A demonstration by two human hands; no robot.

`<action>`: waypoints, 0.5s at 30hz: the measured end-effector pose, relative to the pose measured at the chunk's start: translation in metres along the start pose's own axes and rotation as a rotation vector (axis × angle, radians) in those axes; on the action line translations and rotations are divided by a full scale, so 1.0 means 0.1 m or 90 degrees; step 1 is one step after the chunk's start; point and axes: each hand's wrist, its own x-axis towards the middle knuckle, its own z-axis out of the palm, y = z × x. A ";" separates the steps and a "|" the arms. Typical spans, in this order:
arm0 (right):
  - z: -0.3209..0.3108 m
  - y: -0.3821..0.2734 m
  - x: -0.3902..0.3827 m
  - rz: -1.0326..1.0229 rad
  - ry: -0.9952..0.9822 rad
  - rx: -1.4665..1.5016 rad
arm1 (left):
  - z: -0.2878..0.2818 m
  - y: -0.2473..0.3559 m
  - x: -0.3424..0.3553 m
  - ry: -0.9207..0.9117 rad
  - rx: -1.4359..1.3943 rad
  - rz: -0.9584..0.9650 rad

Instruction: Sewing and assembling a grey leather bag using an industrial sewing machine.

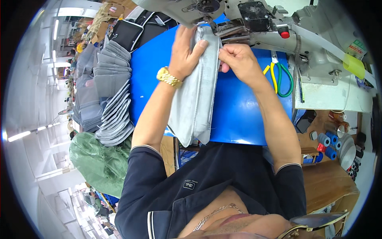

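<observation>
A long, folded grey fabric piece [193,103] with a seam along its length runs from under the sewing machine's head [207,8] toward me, its near end hanging just over the table's front edge. My left hand [184,53] lies flat on its left side close to the needle area, thumb spread, fingers stretched forward. On the opposite side, my right hand [238,59] is closed, pinching the fabric's right edge between thumb and fingers. The needle itself is hidden from view.
Scissors with green and yellow handles [283,79] lie right of my right hand on the blue tabletop [242,115]. Stacked grey fabric pieces [113,87] stand along the left, above a green sack [99,159]. Thread spools [330,143] sit at the lower right.
</observation>
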 end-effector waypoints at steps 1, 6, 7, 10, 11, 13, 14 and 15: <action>0.00 -0.02 0.00 0.016 0.016 -0.013 | 0.11 -0.04 -0.05 0.045 -0.096 -0.008; -0.07 -0.19 -0.10 0.024 0.032 -0.029 | 0.47 -0.09 -0.23 0.164 -0.134 -0.133; -0.09 -0.21 -0.16 0.061 0.005 -0.033 | 0.49 -0.08 -0.23 0.165 -0.113 -0.129; -0.13 -0.22 -0.25 0.115 -0.058 0.015 | 0.44 -0.04 -0.19 0.149 -0.099 -0.132; -0.12 -0.21 -0.26 0.086 -0.053 0.006 | 0.42 -0.03 -0.16 0.152 -0.079 -0.119; -0.10 -0.17 -0.23 0.049 -0.028 0.049 | 0.37 -0.02 -0.12 0.150 -0.097 -0.159; -0.09 -0.16 -0.19 0.044 -0.036 0.049 | 0.35 -0.04 -0.07 0.120 -0.116 -0.198; -0.08 -0.16 -0.15 0.028 -0.021 0.062 | 0.31 -0.06 -0.02 0.097 -0.084 -0.185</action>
